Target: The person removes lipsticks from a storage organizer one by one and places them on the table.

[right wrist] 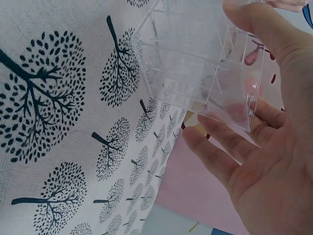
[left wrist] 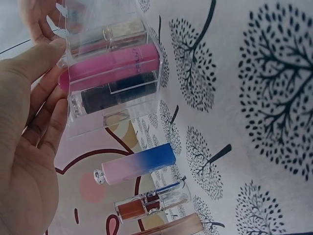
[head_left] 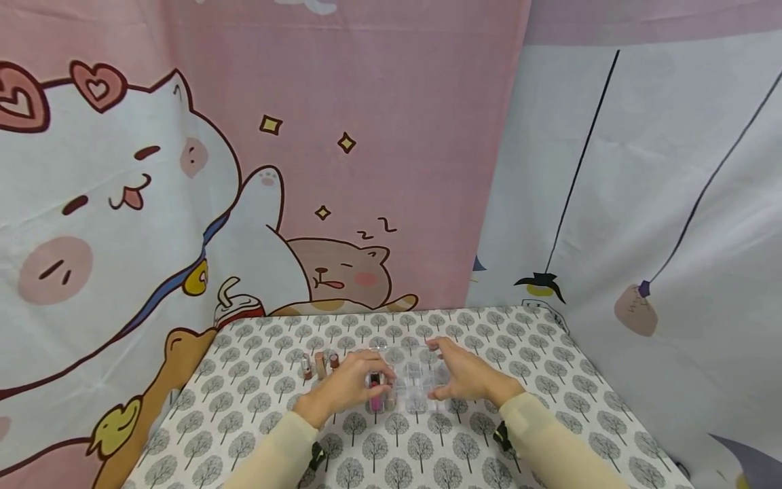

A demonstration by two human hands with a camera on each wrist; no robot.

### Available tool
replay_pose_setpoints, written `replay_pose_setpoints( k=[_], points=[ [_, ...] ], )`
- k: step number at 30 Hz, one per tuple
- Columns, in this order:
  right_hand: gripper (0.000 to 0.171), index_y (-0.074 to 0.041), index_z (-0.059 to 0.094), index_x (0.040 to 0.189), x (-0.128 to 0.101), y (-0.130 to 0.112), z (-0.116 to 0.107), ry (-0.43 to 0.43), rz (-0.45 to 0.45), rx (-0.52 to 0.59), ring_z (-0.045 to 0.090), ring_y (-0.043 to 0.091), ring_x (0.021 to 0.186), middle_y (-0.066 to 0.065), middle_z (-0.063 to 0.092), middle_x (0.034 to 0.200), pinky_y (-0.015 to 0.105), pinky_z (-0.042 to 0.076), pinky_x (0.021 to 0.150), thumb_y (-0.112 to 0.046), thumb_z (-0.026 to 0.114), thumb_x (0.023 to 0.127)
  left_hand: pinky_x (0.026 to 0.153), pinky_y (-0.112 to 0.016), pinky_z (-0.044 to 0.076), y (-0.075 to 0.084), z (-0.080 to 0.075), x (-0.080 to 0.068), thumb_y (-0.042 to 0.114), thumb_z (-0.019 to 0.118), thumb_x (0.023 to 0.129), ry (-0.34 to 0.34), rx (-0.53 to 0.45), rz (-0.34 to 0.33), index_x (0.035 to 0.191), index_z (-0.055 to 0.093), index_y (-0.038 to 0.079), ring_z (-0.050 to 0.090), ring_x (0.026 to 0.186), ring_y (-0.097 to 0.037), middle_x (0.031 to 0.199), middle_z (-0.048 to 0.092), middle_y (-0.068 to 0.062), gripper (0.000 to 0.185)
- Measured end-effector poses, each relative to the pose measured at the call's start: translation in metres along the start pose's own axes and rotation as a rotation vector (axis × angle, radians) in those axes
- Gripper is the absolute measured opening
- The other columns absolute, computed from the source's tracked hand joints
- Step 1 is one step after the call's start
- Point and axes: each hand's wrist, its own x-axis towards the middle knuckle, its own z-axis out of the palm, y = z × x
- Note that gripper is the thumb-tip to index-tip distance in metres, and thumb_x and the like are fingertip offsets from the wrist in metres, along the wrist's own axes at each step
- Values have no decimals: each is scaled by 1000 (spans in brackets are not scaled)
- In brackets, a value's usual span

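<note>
A clear acrylic organizer [head_left: 412, 380] stands mid-table on the tree-print cloth. My left hand [head_left: 366, 382] holds its left end, thumb and fingers [left wrist: 51, 110] against the wall. That end holds a pink tube [left wrist: 112, 66], a black tube [left wrist: 107, 98] and a glittery one [left wrist: 124, 30]. My right hand [head_left: 446, 372] grips the right end, thumb over the top and fingers [right wrist: 215, 144] along the side. The compartments [right wrist: 190, 54] there are empty.
Three lipsticks [head_left: 320, 365] stand left of the organizer: a pink-to-blue one [left wrist: 139, 164], a clear gloss with brown liquid [left wrist: 151, 203] and a rose-gold one [left wrist: 171, 227]. Cartoon curtains hang close behind the table [head_left: 550, 380] and to its right.
</note>
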Motion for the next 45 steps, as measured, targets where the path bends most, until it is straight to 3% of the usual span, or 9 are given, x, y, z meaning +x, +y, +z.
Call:
replay_pose_setpoints(
  k=[8,17,24,31,40,45],
  points=[
    [111,-5,41,173,-4,-1,0,-3,-10,37,65,46,151,21,58,170,68,59,125,-35,105,87,114,-37,67,4,0,-1,21,91,104,-1,-29,-19,123,87,19,77,118,-12,122,85,6,20],
    [109,-13,42,174,-4,1,-1,0,1,4,66,40,152,15,57,174,66,58,126,-40,104,88,112,-36,68,2,1,-1,20,92,102,48,-37,13,121,87,16,78,116,-13,119,86,4,20],
    [111,-13,37,179,-7,1,-2,-12,-37,11,63,47,154,20,52,177,72,57,126,-40,101,92,105,-29,70,0,1,-3,18,93,101,97,-41,55,120,87,12,81,109,-16,117,86,1,21],
    [109,-18,39,180,-7,4,0,-6,-86,-16,64,47,153,18,51,178,73,55,127,-40,99,93,103,-24,70,5,-2,-5,14,91,102,140,-97,48,123,84,9,83,108,-17,119,83,0,22],
    [108,-19,39,180,-6,1,-2,-2,-80,-23,64,47,153,20,50,179,73,55,128,-38,100,93,89,-38,75,4,-2,-2,4,92,100,236,-143,132,120,83,5,82,99,-23,113,81,-7,23],
    [108,-20,40,180,-6,2,-1,-1,-69,-17,63,47,154,19,49,180,74,55,127,-39,100,92,87,-35,75,4,-3,-1,3,92,98,273,-137,166,119,83,4,81,97,-20,111,80,-7,23]
  ],
)
